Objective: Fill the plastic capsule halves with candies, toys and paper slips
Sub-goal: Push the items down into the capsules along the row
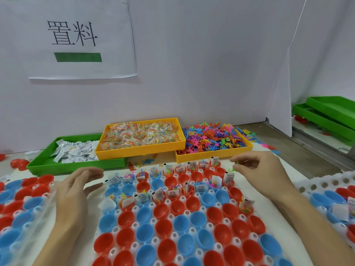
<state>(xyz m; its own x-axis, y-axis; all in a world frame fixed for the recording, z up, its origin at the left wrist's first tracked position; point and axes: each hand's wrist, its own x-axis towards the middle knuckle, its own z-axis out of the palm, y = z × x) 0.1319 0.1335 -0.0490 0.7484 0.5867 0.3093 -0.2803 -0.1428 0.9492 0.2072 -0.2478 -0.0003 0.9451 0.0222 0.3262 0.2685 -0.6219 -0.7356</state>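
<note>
On the far left sits a green tray (48, 166) of paper slips (75, 152). They look thin, light and bendy, so I think it is best to pinch one by its edge. Next is a yellow tray (134, 148) of candies (142, 134) in small clear bags that look crinkly and a bit slippery. Right of that, a yellow tray (213, 157) holds flat, soft-looking toys (211, 139) in many colours.

Near us, the left hand (76, 191) is spread, with straight fingers holding nothing. In the middle is a white holder (153, 221) full of red and blue capsule halves (163, 225). They are smooth, hard, round cups. The far rows are filled; the near rows are not.

The right hand (263, 173) pinches something small and green, maybe toys, above the far cups.
</note>
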